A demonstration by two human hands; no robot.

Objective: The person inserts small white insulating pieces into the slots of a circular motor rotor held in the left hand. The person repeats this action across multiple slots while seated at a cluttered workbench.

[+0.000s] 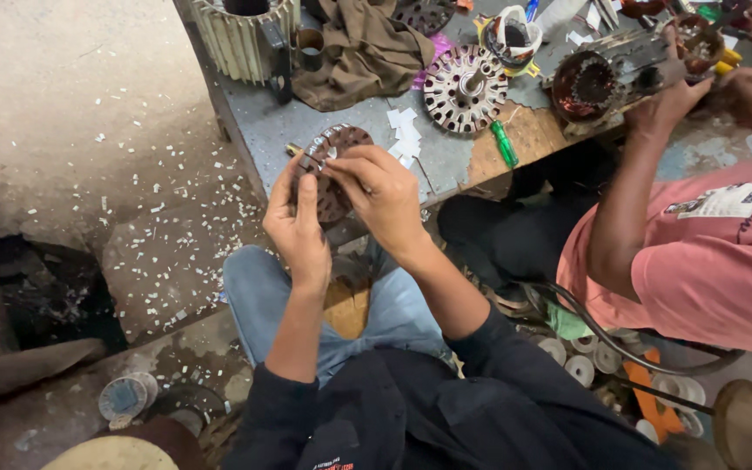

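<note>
Two hands are close to me, and both hold one round thing. It is a dark motor core with slots around its rim, tilted up over my knees in blue jeans, right at the near edge of the grey workbench. My left hand grips it from below, with the thumb pressed on the front face and the fingers wrapped behind. My right hand is on top of it, and its fingertips pinch at the rim. I cannot tell if something small sits between those fingertips.

Down on the floor to my left, lots of little white paper bits lie about.

A bit farther on the bench I see white paper strips and a green screwdriver. Past them lies a second round core, pale and shiny, with a shaft sticking up. A brown cloth is bunched up beside it, and a big ribbed motor shell stands at the far left corner.

On my right sits another person in a pink shirt. That person's hand rests on a part with copper wire coils at the far side of the bench.
</note>
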